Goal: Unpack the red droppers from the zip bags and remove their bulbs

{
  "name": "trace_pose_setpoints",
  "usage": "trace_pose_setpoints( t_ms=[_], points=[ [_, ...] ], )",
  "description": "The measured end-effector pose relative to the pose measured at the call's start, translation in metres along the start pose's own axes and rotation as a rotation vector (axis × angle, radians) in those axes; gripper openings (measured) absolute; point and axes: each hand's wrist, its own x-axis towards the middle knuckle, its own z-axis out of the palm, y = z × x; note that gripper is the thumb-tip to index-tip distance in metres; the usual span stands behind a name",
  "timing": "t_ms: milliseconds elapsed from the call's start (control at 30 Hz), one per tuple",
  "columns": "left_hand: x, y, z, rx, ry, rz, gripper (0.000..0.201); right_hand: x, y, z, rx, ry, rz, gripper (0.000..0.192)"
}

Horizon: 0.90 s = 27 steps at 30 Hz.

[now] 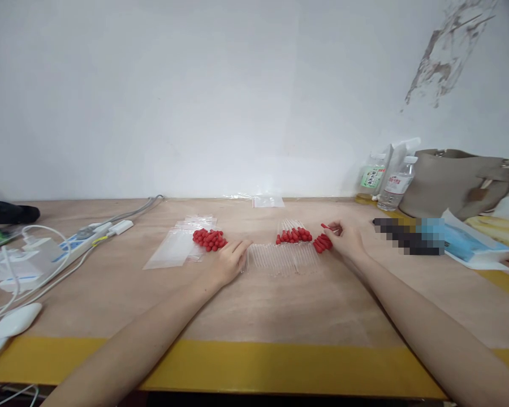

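Note:
A row of thin clear tubes (275,259) lies side by side on the brown-covered table. My left hand (231,261) rests at the row's left end, its fingers stretched out; whatever is under the fingertips is hidden. A pile of red rubber bulbs (209,240) sits just beyond that hand. My right hand (346,240) pinches a single red rubber bulb (324,226) between thumb and fingers. Under it lies a small group of red bulbs (322,243). Several droppers (294,234), clear tubes with red ends towards me, lie behind the row.
Clear plastic bags (167,249) lie left of the pile, another (268,202) by the wall. A power strip (82,240) with chargers and cables occupies the left side. Two bottles (393,186), a grey handbag (453,181) and a blue-and-white packet (475,243) stand or lie at right.

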Motion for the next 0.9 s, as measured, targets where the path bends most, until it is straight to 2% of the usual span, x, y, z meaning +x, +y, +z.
trace_pose_setpoints(
  t_ms=[133,333,500,600,667,800,900],
  points=[
    [-0.002,0.009,-0.004,-0.097,-0.110,-0.024,0.031,0.001,0.003,0.000,-0.074,-0.067,-0.037,0.023],
    [-0.003,0.016,-0.015,-0.179,-0.231,-0.031,0.048,-0.001,0.002,-0.004,-0.200,-0.112,-0.008,0.027],
    [0.000,0.011,-0.027,-0.158,-0.424,0.026,0.057,-0.001,0.000,-0.005,-0.211,0.023,0.060,0.032],
    [0.000,0.008,-0.026,-0.164,-0.500,0.014,0.053,0.001,-0.006,-0.003,-0.186,0.009,0.089,0.032],
    [0.000,0.006,-0.021,-0.166,-0.514,-0.015,0.047,0.001,-0.015,-0.001,-0.183,-0.054,0.051,0.032],
    [0.001,0.005,-0.014,-0.156,-0.466,-0.065,0.040,0.000,-0.039,0.004,-0.242,-0.166,-0.106,0.034],
    [0.001,0.005,-0.014,-0.169,-0.445,-0.065,0.040,-0.002,-0.049,0.008,-0.307,-0.213,-0.112,0.037]
  ],
)
